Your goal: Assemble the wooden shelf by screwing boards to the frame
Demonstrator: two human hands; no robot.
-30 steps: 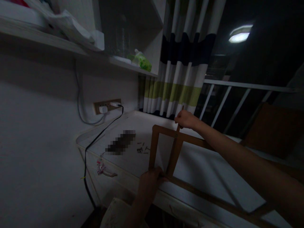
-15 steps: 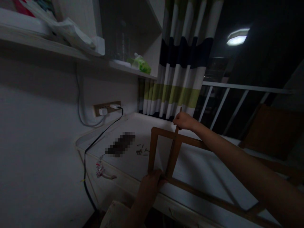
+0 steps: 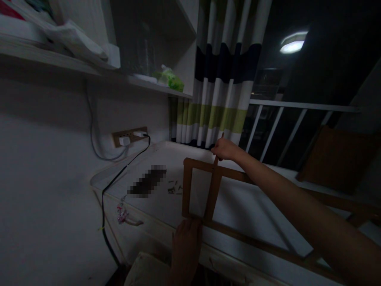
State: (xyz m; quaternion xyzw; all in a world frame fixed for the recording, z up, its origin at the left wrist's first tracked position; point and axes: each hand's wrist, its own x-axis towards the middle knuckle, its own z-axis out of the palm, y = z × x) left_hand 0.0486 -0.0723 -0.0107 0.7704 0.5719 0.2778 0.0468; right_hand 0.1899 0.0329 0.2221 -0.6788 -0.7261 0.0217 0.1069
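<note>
A brown wooden frame with crossbars lies across the white desk, its left end in front of me. My left hand is closed over the near rail by the left corner, fingers curled on the wood. At the far rail, my right hand pinches a narrow wooden strip that sticks up past the frame, in line with the crossbar. Whether the strip is joined to the crossbar I cannot tell. Several small dark screw-like pieces lie on the desk left of the frame.
The white desk has a raised rim. A pixelated dark object lies on it, with a trinket hanging over the front edge. A black cable runs from the wall socket. Shelves overhang at left; a striped curtain hangs behind.
The view has shifted slightly. My left hand has changed its hold on the near rail, its fingers now lying over the top. My right hand still grips the strip.
</note>
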